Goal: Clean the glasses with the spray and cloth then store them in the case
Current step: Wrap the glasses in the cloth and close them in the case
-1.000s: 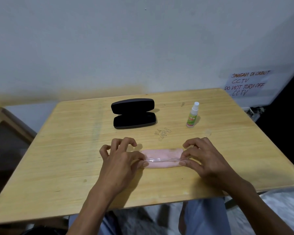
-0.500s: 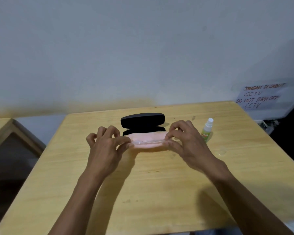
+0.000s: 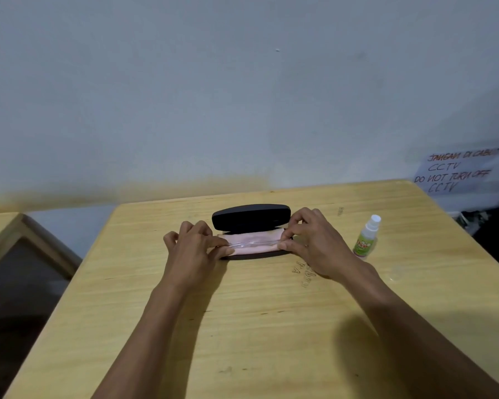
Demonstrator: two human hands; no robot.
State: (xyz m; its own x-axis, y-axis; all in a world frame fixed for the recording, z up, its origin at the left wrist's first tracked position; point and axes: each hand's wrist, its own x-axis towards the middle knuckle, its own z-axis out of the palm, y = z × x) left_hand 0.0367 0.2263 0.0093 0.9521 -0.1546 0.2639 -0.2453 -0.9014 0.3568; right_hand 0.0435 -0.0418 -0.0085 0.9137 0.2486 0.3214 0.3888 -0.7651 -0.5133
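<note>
A black glasses case (image 3: 251, 218) lies open at the back middle of the wooden table (image 3: 271, 326), lid raised. Over its lower tray sit the clear-framed glasses (image 3: 254, 242), folded and wrapped in a pink cloth (image 3: 252, 247). My left hand (image 3: 192, 249) pinches the bundle's left end. At the right end my right hand (image 3: 314, 243) pinches it too. Whether the bundle rests in the tray or hovers just above it I cannot tell. To the right of the case stands a small spray bottle (image 3: 366, 240) with a green label and white cap.
A pale wall rises right behind the table. A handwritten paper notice (image 3: 455, 172) hangs at the right. Another wooden table's corner (image 3: 9, 237) is at the left. Dark floor shows on both sides of the table.
Both hands lifted the cloth-wrapped glasses from the table's front and carried them back to the open case, where they now sit over its lower tray.
</note>
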